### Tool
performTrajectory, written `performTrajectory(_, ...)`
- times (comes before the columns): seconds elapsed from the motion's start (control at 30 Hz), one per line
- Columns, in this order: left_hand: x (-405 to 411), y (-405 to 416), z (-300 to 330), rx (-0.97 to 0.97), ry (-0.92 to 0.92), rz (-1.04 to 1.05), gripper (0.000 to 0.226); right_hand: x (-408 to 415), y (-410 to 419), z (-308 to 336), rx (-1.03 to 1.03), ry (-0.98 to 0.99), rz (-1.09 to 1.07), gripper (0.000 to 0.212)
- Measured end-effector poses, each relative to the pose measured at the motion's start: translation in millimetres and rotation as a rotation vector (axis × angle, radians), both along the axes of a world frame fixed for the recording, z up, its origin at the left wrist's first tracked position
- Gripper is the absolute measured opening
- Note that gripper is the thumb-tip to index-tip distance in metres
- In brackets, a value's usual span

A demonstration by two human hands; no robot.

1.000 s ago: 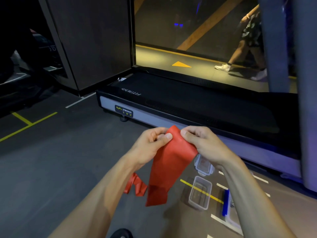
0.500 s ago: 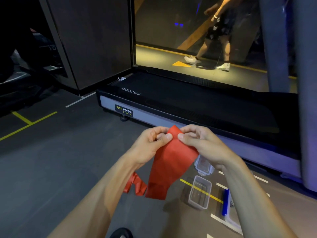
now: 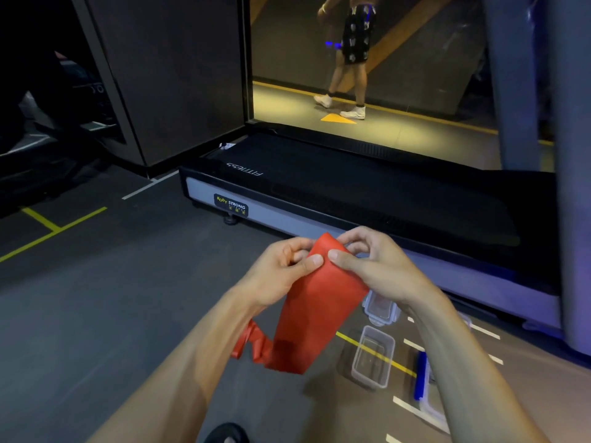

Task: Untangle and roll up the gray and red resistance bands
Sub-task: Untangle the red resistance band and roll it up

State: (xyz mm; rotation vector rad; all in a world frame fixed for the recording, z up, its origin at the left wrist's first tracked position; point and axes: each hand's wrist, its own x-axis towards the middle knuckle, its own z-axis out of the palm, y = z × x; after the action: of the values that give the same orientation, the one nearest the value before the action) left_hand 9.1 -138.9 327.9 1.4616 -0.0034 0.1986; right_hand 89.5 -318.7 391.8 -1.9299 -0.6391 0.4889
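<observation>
Gray band not visible; red band [image 3: 319, 308] lower end bunched behind left forearm, fold unclear. Left hand [image 3: 281, 273] and right hand [image 3: 377, 266] both pinch band top edge, thumbs in front, fingers curled behind, held mid-air. Below: gray floor [image 3: 96, 314], clear container [image 3: 372, 358], lid [image 3: 382, 306]. Treadmill [image 3: 351, 193] ahead.

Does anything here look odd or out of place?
Mildly, yes: the red band pinched by both hands is bunched and twisted at its hanging lower end, and open clear plastic containers sit on the gym floor beside the treadmill.
</observation>
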Motion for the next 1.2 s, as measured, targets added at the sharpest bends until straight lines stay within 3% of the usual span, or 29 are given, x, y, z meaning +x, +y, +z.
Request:
performTrajectory(0.47, 2.7, -3.5, 2.0, -0.009, 0.013, -0.030, 0.032, 3.8, 0.7, -1.7, 0.058, 0.025, -0.015, 0.020)
performTrajectory(0.6, 1.9, -6.6, 3.5, -0.008, 0.036, 0.046, 0.042, 4.3, -1.9, -2.2, 0.003, 0.020, 0.036, 0.028)
performTrajectory(0.77, 2.9, -4.1, 0.4, 0.018, 0.057, 0.134, 0.041, 0.2, -4.4, 0.1, 0.002, 0.026, 0.101, 0.016)
performTrajectory(0.93, 0.5, -1.4, -0.5, 0.009, 0.045, 0.042, 0.027, 5.9, -3.5, -1.5, 0.069, 0.052, -0.005, 0.024)
performTrajectory(1.1, -0.8, -3.4, 4.0, -0.013, 0.033, 0.011, 0.035, 4.6, 0.3, -3.3, 0.100, 0.099, 0.017, 0.024)
performTrajectory(1.2, -0.3, -2.6, 4.0, -0.009, 0.025, -0.008, 0.032, 5.3, -0.3, -4.7, 0.067, 0.044, 0.052, 0.036)
